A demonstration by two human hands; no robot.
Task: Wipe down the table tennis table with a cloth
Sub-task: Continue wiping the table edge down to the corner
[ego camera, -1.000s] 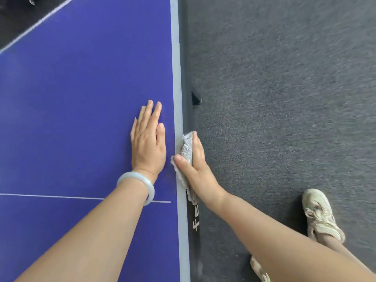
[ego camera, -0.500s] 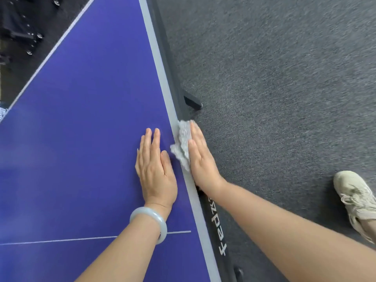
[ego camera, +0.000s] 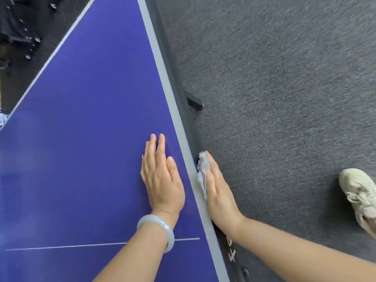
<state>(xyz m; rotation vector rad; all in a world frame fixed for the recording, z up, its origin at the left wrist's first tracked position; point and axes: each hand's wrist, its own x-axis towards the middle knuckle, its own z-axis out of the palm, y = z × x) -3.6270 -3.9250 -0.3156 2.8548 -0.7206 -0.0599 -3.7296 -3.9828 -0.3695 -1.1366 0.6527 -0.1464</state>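
Plainly, the right hand's fingers (ego camera: 211, 163) lie straight and together, pressing the cloth (ego camera: 201, 169) against the dark side rail (ego camera: 188, 127) of the table tennis table (ego camera: 81, 139). The thumb lies along the cloth's upper fold, and I cannot tell whether it pinches. The right hand (ego camera: 218, 192) hangs just off the table's edge, at 3 o'clock from the left hand (ego camera: 162, 180). That hand's fingers (ego camera: 160, 147) rest flat and relaxed on the blue top, holding nothing and pointing toward 12 o'clock. A pale bracelet (ego camera: 160, 231) circles that wrist.

The cloth looks small, soft and light, and it is bunched into folds. It would probably crumple or slip free without palm pressure. The safest hold is likely across its middle, with the thumb hooked over the top fold.

A grey edge stripe (ego camera: 162, 64) and the rail beside it run from 5 o'clock up to 11 o'clock. A table foot (ego camera: 195, 102) juts out at 12 o'clock from the cloth and could snag a low stroke. Grey carpet (ego camera: 284, 98) gives open room at 3 o'clock, where a shoe (ego camera: 360, 198) stands well apart.
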